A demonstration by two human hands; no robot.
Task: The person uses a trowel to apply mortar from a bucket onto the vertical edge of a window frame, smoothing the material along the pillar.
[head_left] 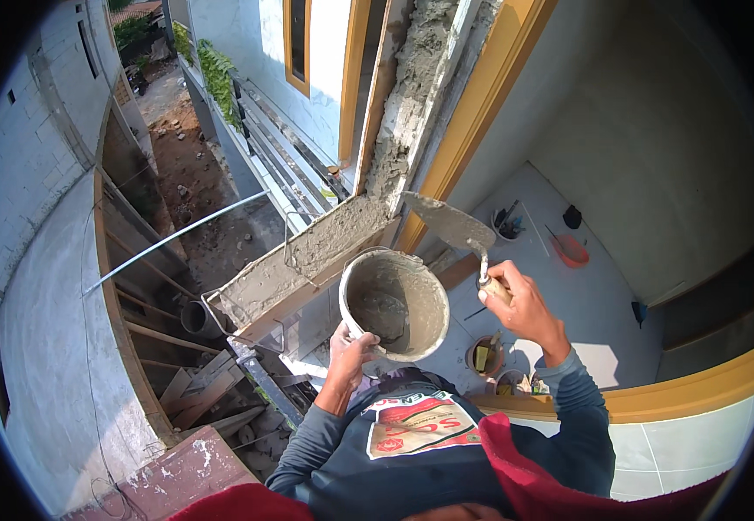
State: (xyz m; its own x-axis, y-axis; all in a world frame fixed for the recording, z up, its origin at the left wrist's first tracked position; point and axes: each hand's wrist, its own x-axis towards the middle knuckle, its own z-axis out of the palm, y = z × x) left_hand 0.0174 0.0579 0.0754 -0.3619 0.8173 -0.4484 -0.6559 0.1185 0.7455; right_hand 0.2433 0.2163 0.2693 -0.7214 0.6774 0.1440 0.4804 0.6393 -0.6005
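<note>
Right hand [529, 306] grasps wood-handled steel trowel [457, 226], long axis far-left toward grey mortar strip [412, 100]; left hand [348, 354] grips round mortar-smeared bucket [423, 304].

from my end, the bucket [427, 300] sits before the torso [342, 456], left hand [349, 358] at its rim, right hand [525, 302] with the trowel [455, 224] to its right. beyond lies mortar [342, 233] in a board trough [383, 87]; left of that stretches a pipe [177, 234]. rightward, a bowl [573, 253] rests on the floor [605, 304].
</note>
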